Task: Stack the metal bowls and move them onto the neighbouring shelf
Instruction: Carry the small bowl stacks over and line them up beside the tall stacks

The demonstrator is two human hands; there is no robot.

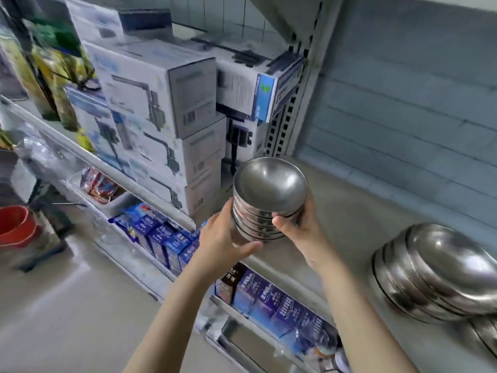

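Observation:
A stack of several metal bowls is held upright in the air between both hands, above the left end of a grey shelf. My left hand cups the stack's lower left side, thumb under its base. My right hand grips the right side, thumb across the front rims. A second stack of metal bowls lies tilted on the same shelf at the right, and the edge of another bowl shows at the frame's lower right.
White product boxes fill the neighbouring shelf to the left, up to a perforated upright post. Blue packets line the lower shelves. A red bucket stands on the floor at far left.

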